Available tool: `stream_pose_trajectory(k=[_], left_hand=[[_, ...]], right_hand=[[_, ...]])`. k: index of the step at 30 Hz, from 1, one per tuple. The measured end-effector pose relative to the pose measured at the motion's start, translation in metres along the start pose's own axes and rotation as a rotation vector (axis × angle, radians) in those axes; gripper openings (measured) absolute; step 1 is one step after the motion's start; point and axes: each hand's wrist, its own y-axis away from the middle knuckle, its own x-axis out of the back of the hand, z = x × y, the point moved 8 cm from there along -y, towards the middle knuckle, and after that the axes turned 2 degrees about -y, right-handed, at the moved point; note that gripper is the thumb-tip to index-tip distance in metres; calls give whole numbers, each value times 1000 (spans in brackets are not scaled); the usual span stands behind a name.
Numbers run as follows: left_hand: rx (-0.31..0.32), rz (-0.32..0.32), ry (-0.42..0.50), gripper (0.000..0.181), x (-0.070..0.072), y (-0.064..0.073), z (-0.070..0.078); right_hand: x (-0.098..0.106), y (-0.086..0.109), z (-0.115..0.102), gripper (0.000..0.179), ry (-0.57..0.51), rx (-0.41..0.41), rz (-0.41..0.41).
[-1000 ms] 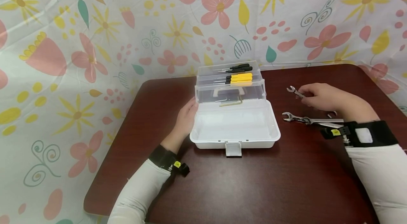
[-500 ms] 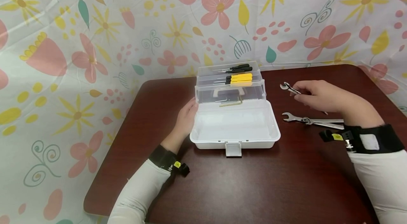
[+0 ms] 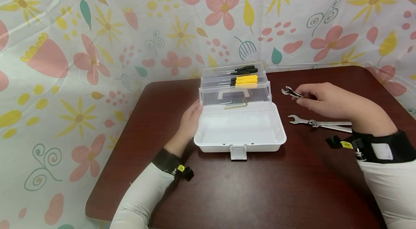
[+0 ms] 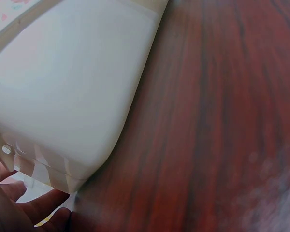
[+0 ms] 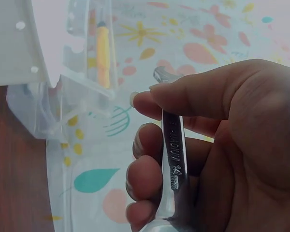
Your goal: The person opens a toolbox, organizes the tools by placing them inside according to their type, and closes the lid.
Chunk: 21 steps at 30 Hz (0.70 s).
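While the right hand [image 3: 331, 99] grips a wrench [image 3: 288, 91] between thumb and curled fingers, the left hand [image 3: 190, 119] touches the back left corner of a white toolbox [image 3: 211, 147], on the opposite side. Whether the left fingers grip that corner or merely rest on it, cannot tell; part of that hand is hidden.

Key relation (judged): held wrench to toolbox. Wrench lies to the right of it, well apart from the tub, and about level in the head view with the foot of the raised clear trays [image 3: 235, 95], farther from the person than the tub's front edge. Gap between fork end and trays is visible; no contact.

Axis: wrench runs roughly left-right, tilted, fork end leading left and away from the person, other end inside the palm. Toolbox long side also runs left-right, so the two axes differ by a modest slant. Tub is uncovered, its mouth facing up. Wrench height above the counter [image 3: 247, 193]: cannot tell.

Nearer hand: right, plainly, as it carries the wrench; the toolbox stands between the wrench and the left hand. Loose wrenches [image 3: 329, 124] lie crossed on the counter, nearer the person than the held one, just beside the tub's right wall.
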Motion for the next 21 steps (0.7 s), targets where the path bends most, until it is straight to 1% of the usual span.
stream_pose_trajectory(k=[4, 10, 17, 21], left_hand=[[-3, -4, 6, 56, 0, 0, 0], [-2, 1, 10, 55, 0, 0, 1], [-3, -3, 6, 56, 0, 0, 1], [1, -1, 7, 56, 0, 0, 0]], right_hand=[[-1, 2, -4, 9, 15, 3, -23], [0, 5, -12, 12, 17, 21, -29], [-1, 7, -17, 14, 19, 6, -61], [-1, 7, -19, 12, 15, 9, -59]])
